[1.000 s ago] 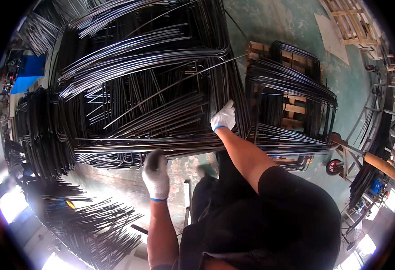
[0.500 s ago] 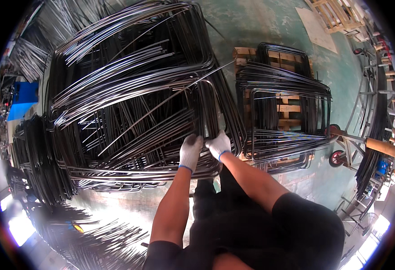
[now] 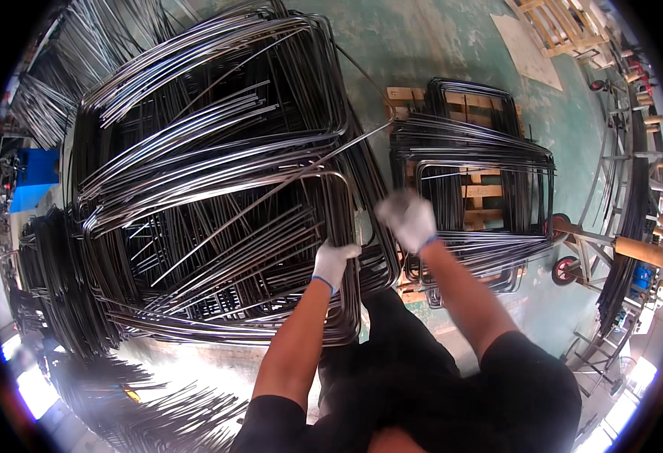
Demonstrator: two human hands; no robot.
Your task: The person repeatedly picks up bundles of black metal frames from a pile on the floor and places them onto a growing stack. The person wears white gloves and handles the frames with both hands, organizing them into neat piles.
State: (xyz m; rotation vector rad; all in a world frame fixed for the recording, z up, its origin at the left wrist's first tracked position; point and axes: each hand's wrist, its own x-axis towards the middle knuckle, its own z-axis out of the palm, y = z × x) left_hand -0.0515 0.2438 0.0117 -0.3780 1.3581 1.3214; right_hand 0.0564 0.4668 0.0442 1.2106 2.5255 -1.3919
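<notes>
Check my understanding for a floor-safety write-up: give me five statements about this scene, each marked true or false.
1. The left hand is over the right side of the large stack of bent metal bars. True.
2. The right hand is bare. False: it wears a white glove.
3. A wooden pallet shows beneath the smaller stack of bent bars. True.
4. The two hands are clasped together. False: they are apart, the right one nearer the smaller stack.
5. The bright blue panel is beyond the pallet, at the far right. False: it is at the far left.
</notes>
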